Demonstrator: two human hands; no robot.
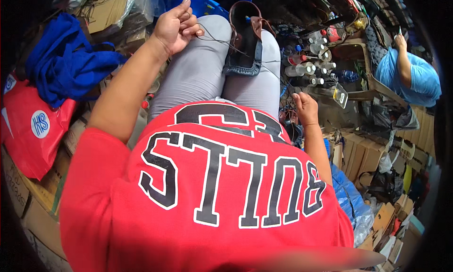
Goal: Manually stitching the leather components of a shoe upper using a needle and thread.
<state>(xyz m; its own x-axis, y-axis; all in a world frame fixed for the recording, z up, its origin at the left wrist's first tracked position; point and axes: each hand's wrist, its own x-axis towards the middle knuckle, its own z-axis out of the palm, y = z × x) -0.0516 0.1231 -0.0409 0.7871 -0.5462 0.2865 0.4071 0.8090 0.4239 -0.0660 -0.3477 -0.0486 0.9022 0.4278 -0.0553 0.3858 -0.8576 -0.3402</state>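
Note:
A dark shoe (245, 59) with a brown inside is held between my knees, its rounded toe end pointing toward me. Dark thread (218, 39) runs from the shoe to my left hand (177, 27), which is closed on it, raised above my left knee. A strand also crosses my right thigh on the other side. My right hand (306, 108) is curled shut beside my right thigh, thumb up; whatever lies inside its fingers is hidden. Both hands are apart from the shoe.
Several plastic bottles (311, 68) stand right of my knees, near a brown chair frame (365, 59). A person in a light blue shirt (401, 76) is at far right. Blue cloth (71, 59) and a red bag (33, 130) lie left. Cardboard (361, 154) is stacked right.

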